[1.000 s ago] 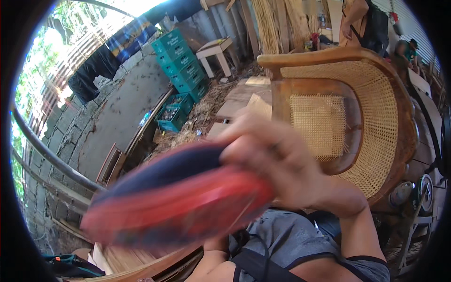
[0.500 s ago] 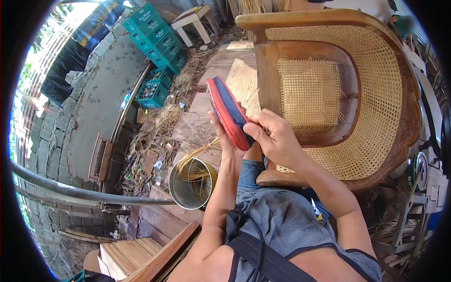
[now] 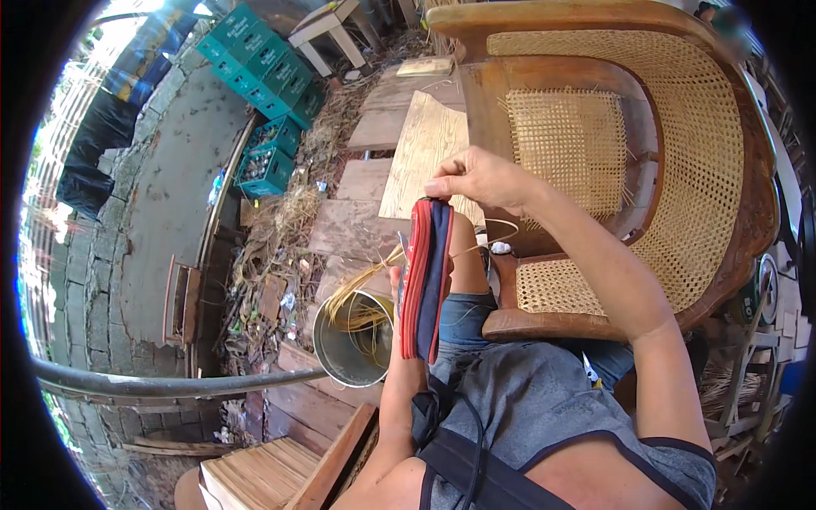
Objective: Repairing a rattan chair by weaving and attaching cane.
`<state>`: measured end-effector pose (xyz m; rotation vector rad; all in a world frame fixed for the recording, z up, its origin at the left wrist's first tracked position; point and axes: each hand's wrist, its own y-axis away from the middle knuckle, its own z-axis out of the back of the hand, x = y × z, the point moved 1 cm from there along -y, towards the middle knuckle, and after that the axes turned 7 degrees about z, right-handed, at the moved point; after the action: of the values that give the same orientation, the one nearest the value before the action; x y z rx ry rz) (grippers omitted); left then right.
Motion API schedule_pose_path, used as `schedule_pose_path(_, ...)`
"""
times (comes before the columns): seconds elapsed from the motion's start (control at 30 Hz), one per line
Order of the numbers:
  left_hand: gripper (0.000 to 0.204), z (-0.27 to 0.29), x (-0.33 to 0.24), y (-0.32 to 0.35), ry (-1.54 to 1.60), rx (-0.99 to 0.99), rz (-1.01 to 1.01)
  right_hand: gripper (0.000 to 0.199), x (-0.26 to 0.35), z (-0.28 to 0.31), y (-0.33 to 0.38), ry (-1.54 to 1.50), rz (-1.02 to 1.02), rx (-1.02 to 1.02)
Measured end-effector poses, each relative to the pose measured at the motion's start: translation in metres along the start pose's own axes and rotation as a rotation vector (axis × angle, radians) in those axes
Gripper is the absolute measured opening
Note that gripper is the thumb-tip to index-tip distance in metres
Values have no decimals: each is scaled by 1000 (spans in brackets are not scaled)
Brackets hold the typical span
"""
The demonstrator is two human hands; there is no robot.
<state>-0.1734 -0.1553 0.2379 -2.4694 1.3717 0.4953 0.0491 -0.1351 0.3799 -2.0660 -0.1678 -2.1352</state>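
Observation:
A red and navy zip pouch (image 3: 422, 280) stands on end in front of my body, its red zipper edge facing me. My left hand (image 3: 396, 279) is closed round it from behind; most of that hand is hidden by the pouch. At its upper end, my right hand (image 3: 480, 180) pinches the tip between thumb and fingers; whether a zipper pull is in the pinch is too small to tell. Just right of the hands stands a wooden armchair (image 3: 501, 325) with woven cane panels. Loose cane ends stick out round its seat panel (image 3: 568, 144).
A metal bucket (image 3: 340, 364) with cane strands (image 3: 361, 289) stands left of my legs. A pale board (image 3: 425, 144) lies on the floor planks. Green crates (image 3: 272, 64) are stacked by a small wooden table (image 3: 327, 30). A metal pipe (image 3: 170, 385) crosses at left.
The pouch has turned from slanted to nearly upright and come lower, nearer my body. My right hand has moved from its lower right side up to its top end.

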Motion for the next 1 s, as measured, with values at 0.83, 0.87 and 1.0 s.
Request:
schedule_pose_path(0.83, 80, -17, -5, -23, 5, -389, 61, 13, 33, -15, 23, 551, 435, -203)
schedule_pose_path(0.87, 80, -19, -7, -25, -49, -283, 44, 13, 31, -14, 24, 561, 349, -197)
schedule_pose_path(1.0, 77, -16, -3, -32, 43, -316, -42, 11, 24, -34, 35, 455, 220, -100)
